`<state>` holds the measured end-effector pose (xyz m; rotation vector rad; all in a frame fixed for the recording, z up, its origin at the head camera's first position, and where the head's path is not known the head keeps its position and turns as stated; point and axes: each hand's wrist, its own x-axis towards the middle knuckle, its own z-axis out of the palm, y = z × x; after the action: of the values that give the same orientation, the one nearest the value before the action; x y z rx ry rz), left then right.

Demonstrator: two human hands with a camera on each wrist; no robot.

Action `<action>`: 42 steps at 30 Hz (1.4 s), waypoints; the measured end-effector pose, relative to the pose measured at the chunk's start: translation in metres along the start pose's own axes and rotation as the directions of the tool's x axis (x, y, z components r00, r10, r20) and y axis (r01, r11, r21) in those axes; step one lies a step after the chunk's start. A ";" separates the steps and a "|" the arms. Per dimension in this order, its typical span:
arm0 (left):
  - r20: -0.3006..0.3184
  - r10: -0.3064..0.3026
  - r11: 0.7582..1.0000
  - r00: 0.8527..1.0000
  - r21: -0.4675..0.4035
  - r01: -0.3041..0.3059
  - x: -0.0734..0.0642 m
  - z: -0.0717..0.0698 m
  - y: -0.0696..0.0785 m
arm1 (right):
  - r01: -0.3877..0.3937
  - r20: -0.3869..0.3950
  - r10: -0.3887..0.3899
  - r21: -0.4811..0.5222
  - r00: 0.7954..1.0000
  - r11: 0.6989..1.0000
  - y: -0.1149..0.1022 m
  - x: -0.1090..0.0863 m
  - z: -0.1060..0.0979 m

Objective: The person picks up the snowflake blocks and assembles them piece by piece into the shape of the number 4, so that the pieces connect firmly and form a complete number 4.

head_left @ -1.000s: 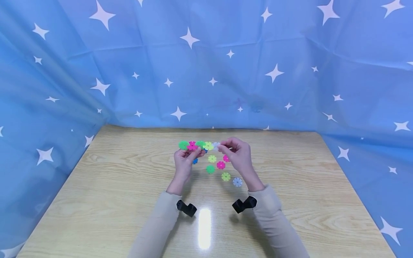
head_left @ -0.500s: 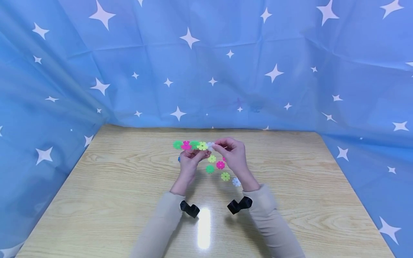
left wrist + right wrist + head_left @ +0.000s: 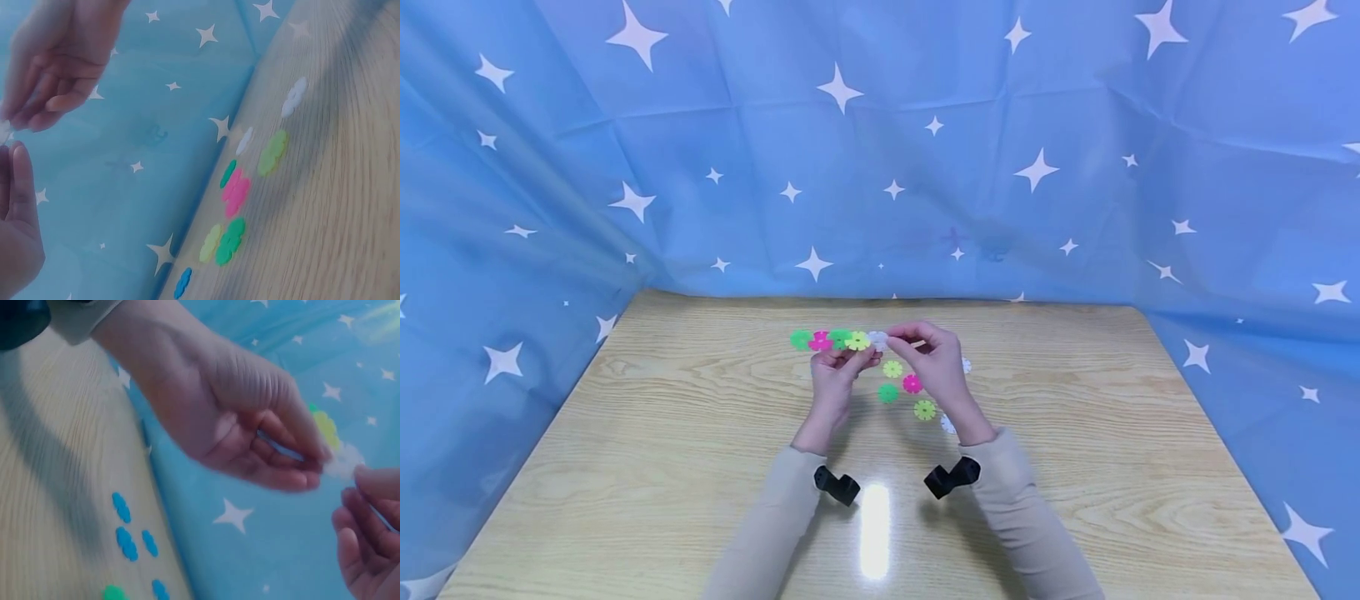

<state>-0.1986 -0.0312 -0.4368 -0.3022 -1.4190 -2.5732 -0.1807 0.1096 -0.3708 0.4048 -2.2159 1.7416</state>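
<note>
Above the table's far part hangs a row of joined notched plastic discs. From left to right they are a green disc, a pink disc, another green disc, a yellow disc and a white disc. My left hand holds the row from below near its yellow and white end. Thumb and forefinger of my right hand pinch the white disc's right edge. In the right wrist view both hands' fingertips meet at that white disc.
Loose discs lie beneath the hands: a yellow one, a pink one, a green one, a yellow-green one and a white one. Several blue discs show in the right wrist view. A starred blue curtain stands behind.
The joined row and my right hand have moved left. My left hand now grips nearer the row's right end, having shifted slightly right.
</note>
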 end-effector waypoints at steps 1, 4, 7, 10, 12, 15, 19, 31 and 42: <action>-0.005 0.002 1.000 1.000 0.006 -0.002 0.000 -0.001 0.001 | -0.007 0.003 0.007 0.003 1.000 1.000 0.008 0.001 -0.002; -0.025 0.003 1.000 1.000 0.014 -0.002 0.001 -0.005 0.004 | -0.063 0.007 0.063 -0.007 0.998 0.998 0.036 0.004 -0.012; -0.032 0.011 1.000 0.999 0.022 -0.010 0.002 -0.009 0.006 | -0.137 -0.004 0.136 -0.048 0.991 0.989 0.063 0.006 -0.023; -0.027 0.013 0.999 1.000 0.036 -0.012 0.003 -0.013 0.007 | -0.198 -0.026 0.196 -0.113 0.980 0.974 0.082 0.006 -0.035; -0.019 0.015 0.999 1.000 0.047 -0.014 0.004 -0.016 0.006 | -0.239 -0.035 0.237 -0.159 0.971 0.958 0.094 0.007 -0.042; -0.010 0.018 0.999 1.000 0.051 -0.017 0.005 -0.017 0.006 | -0.303 -0.043 0.302 -0.218 0.952 0.928 0.109 0.007 -0.053; -0.002 0.027 0.999 1.000 0.047 -0.026 0.005 -0.018 0.005 | -0.372 -0.042 0.378 -0.299 0.925 0.879 0.121 0.007 -0.063; -0.014 0.010 0.998 1.000 0.062 -0.009 0.005 -0.018 0.008 | -0.385 -0.001 0.451 -0.522 0.893 0.761 0.139 0.010 -0.071; -0.007 0.016 0.998 1.000 0.057 -0.016 0.006 -0.017 0.009 | -0.357 0.049 0.511 -0.659 0.858 0.662 0.133 0.018 -0.077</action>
<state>-0.2033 -0.0510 -0.4370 -0.2937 -1.4775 -2.5137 -0.2454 0.2144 -0.4646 -0.1196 -3.0891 1.0064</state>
